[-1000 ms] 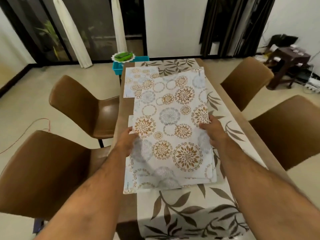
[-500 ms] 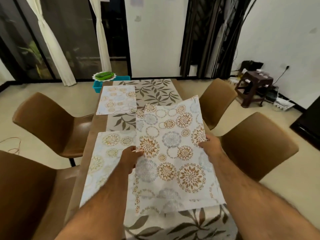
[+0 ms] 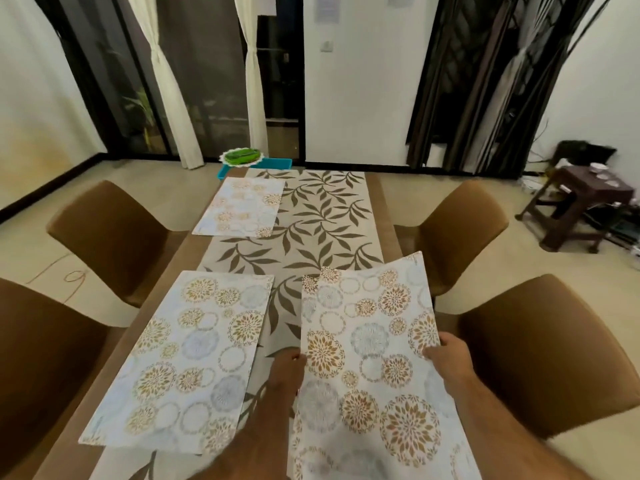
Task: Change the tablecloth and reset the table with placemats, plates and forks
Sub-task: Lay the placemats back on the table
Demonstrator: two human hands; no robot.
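Leaf-print tablecloth (image 3: 313,220); no legible writing. Left hand (image 3: 287,370), right hand (image 3: 448,356) grip floral placemat (image 3: 367,358) edges.

Two bare, hairy forearms from five and six o'clock, left hand (image 3: 286,370) and right hand (image 3: 449,359) ungloved, ringless, sleeveless.

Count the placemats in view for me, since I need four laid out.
3 for certain: far-left placemat, near-left placemat, both flat on the table; held placemat gripped by left hand and right hand. Another may lie hidden underneath it.
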